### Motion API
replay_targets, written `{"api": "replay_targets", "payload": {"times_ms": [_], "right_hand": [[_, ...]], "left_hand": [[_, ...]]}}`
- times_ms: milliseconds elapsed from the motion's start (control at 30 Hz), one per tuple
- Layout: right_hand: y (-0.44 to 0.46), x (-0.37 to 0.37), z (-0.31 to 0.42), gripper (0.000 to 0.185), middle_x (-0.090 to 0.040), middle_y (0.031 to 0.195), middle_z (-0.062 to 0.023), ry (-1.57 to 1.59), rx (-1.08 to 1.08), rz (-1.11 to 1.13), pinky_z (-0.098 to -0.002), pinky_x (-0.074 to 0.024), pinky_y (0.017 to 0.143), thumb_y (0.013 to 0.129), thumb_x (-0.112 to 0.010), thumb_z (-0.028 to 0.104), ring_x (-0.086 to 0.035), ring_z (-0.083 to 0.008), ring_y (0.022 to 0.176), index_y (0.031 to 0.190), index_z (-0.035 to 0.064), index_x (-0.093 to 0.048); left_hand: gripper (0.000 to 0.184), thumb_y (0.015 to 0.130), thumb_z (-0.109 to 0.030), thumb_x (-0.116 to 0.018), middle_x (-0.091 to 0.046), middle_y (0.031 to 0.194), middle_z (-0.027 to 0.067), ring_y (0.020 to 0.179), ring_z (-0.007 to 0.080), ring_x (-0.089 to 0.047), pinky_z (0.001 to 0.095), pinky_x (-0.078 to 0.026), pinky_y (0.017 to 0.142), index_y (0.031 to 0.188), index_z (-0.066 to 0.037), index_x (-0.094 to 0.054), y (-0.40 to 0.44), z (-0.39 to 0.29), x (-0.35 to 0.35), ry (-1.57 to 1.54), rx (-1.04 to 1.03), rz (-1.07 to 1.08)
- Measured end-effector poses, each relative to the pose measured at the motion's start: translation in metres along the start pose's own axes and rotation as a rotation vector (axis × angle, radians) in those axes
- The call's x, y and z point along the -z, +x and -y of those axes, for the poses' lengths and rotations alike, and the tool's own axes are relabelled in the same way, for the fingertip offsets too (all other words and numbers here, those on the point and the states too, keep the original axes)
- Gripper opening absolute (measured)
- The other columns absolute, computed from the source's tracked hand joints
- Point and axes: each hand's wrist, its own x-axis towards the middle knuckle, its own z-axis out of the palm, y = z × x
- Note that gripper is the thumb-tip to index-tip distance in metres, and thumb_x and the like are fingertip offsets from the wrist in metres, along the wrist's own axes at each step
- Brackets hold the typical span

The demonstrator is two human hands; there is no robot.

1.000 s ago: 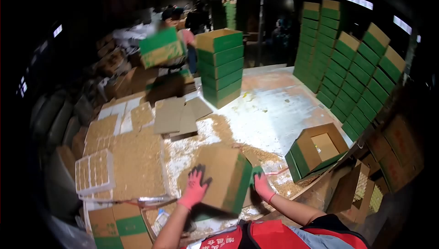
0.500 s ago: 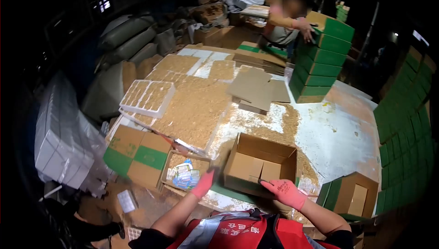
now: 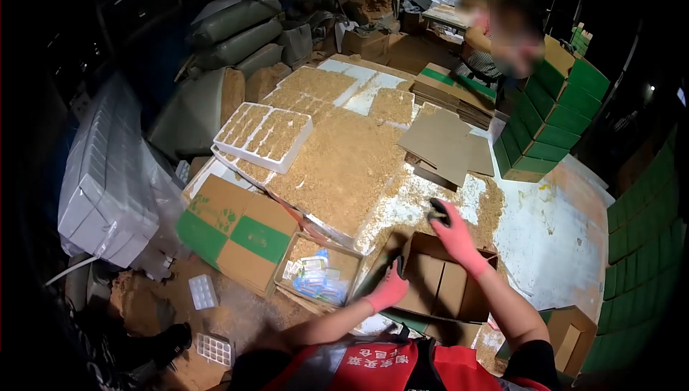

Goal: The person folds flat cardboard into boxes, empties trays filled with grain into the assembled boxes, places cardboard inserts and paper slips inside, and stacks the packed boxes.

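An open cardboard box (image 3: pixel 439 283) with bare bottom flaps stands in front of me. My left hand (image 3: pixel 388 289), in a pink glove with dark fingertips, is at the box's left side with a finger stretched up; whether it touches the cardboard I cannot tell. Over the box's far edge reaches my right hand (image 3: pixel 455 234), gloved alike, its fingers bent and apart with nothing visible between them. Left of the box, a shallow carton (image 3: pixel 354 265) holds several small blue-and-white packets (image 3: pixel 316 280). Sawdust-like material (image 3: pixel 337 168) covers much of the table beyond.
A white foam tray (image 3: pixel 264 135) filled with sawdust sits at the left. A folded green-banded carton (image 3: pixel 240 229) lies nearer. Flat cardboard (image 3: pixel 441 145) rests beyond the box. Green boxes (image 3: pixel 552 118) are stacked at the back right, beside another person (image 3: pixel 502 36). An open carton (image 3: pixel 570 337) stands right.
My right hand has moved from the box's near right edge up to its far side. My left hand has shifted from the packet carton toward the box. The view has turned left.
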Motion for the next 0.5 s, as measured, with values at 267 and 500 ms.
{"api": "replay_targets", "payload": {"times_ms": [267,500], "right_hand": [[0.144,-0.314,-0.256,0.026,-0.066,0.083,-0.0188,-0.5,-0.036,0.323,-0.0427,-0.0499,0.063,0.071,-0.072,0.018,-0.066,-0.0371,0.077,0.088,0.0028,-0.06],[0.111,-0.226,-0.153,0.054,-0.062,0.095,-0.0081,0.533,-0.627,0.413,-0.03,-0.0505,0.073,0.077,-0.076,0.021,-0.062,-0.0169,0.079,0.122,-0.0003,-0.055]], "left_hand": [[0.036,0.095,-0.012,-0.04,-0.05,0.135,0.0187,0.123,0.0332,-0.049,0.0397,-0.04,0.1,0.128,0.0,-0.049,0.061,0.107,-0.089,0.678,-0.702,-0.189],[0.036,0.094,-0.019,-0.045,-0.054,0.13,0.0157,0.118,0.0345,-0.05,0.0435,-0.039,0.099,0.126,-0.006,-0.053,0.041,0.076,-0.065,0.265,-0.503,-0.038]]}}
